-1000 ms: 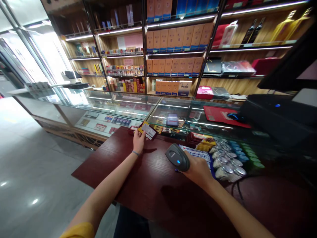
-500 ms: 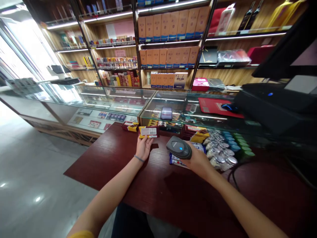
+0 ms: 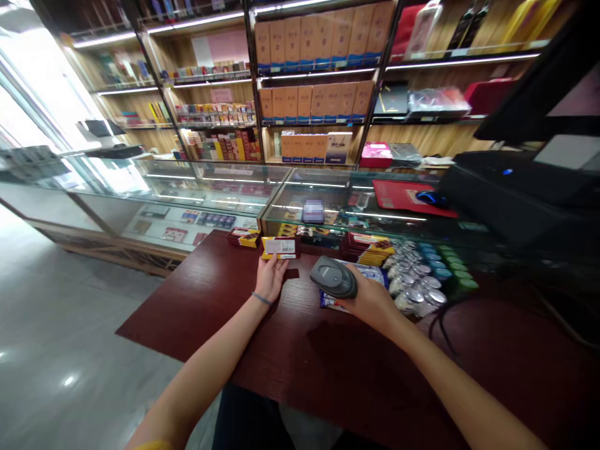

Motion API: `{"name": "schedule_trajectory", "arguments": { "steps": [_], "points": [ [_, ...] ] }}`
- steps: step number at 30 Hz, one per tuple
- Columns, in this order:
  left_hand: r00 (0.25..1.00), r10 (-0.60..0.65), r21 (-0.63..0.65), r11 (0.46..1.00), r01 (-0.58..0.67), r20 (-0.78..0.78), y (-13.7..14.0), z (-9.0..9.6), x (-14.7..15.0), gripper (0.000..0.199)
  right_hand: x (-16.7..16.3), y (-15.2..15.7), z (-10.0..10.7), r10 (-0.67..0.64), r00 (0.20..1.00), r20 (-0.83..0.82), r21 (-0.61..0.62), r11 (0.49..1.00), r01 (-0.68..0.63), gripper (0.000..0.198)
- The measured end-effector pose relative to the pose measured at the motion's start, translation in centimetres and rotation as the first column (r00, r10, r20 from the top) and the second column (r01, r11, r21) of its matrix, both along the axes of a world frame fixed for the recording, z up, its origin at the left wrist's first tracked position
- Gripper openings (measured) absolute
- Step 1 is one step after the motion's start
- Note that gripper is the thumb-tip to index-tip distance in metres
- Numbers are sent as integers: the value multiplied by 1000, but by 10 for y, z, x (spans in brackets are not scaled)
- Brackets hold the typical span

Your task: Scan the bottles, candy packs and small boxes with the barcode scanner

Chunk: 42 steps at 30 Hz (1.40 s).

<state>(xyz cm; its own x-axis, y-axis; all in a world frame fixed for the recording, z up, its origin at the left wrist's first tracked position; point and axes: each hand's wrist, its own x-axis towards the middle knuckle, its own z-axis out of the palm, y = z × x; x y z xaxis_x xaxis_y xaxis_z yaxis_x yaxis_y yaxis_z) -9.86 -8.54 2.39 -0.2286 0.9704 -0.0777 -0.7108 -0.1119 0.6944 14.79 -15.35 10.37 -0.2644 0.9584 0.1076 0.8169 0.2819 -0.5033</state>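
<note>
My left hand [image 3: 270,278] grips the lower edge of a chocolate bar [image 3: 279,247] in a dark red and yellow wrapper, its barcode side facing me. A dark grey barcode scanner [image 3: 334,278] is in my right hand [image 3: 370,300], its head pointing left toward the bar, with a gap between them. Left of the bar lies a small stack of similar bars [image 3: 244,237]. To the right rises a taller stack of them [image 3: 370,248]. Blue and white packets [image 3: 330,301] lie partly hidden beneath the scanner and my right hand.
Rows of silver-lidded jars [image 3: 415,290] stand right of my right hand, beside blue and green containers [image 3: 457,265]. A glass display counter [image 3: 337,187] borders the table's far edge. A black cable [image 3: 443,328] and dark checkout machine [image 3: 510,194] are at the right.
The blue light on the scanner has gone out. Both hands keep nearly the same places, and the whole view has shifted slightly.
</note>
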Motion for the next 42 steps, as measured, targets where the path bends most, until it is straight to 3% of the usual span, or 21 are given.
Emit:
{"name": "schedule_trajectory", "arguments": {
  "steps": [4,7,9,15,18,21,23,25,27,32,36,42],
  "points": [
    [1000,-20,31,999,20,-4,2,1,1,33,16,1,27,-47,999,-2,23,999,47,47],
    [996,-25,76,997,32,-91,4,7,5,39,44,6,45,-126,990,-56,84,988,130,61],
    [982,-47,118,991,69,-182,6,15,10,40,66,8,56,-141,979,-146,121,980,160,60],
    [833,24,272,950,153,-553,20,45,51,45,123,-1,85,-174,931,-321,90,973,213,48],
    [630,195,362,921,147,-752,29,60,83,30,142,-8,94,-239,895,-377,-11,967,253,44],
    [235,401,454,854,256,-886,32,72,117,21,158,-13,96,-275,862,-427,-42,958,285,36],
    [-16,517,470,791,390,-856,34,75,139,23,167,-16,97,-276,846,-457,-40,956,290,31],
    [-162,609,464,727,507,-777,36,74,158,25,173,-17,98,-278,834,-477,-43,955,294,29],
    [-238,659,448,691,567,-714,40,70,173,26,176,-19,100,-287,827,-484,-47,952,303,28],
    [-320,673,415,691,592,-667,49,55,191,36,180,-22,104,-292,809,-510,-56,950,308,29],
    [-338,672,379,684,623,-659,51,46,192,38,183,-22,103,-294,800,-522,-57,948,312,27],
    [-337,614,326,717,616,-714,50,44,193,43,180,-20,102,-294,813,-502,-53,949,311,26]
  ]
}}
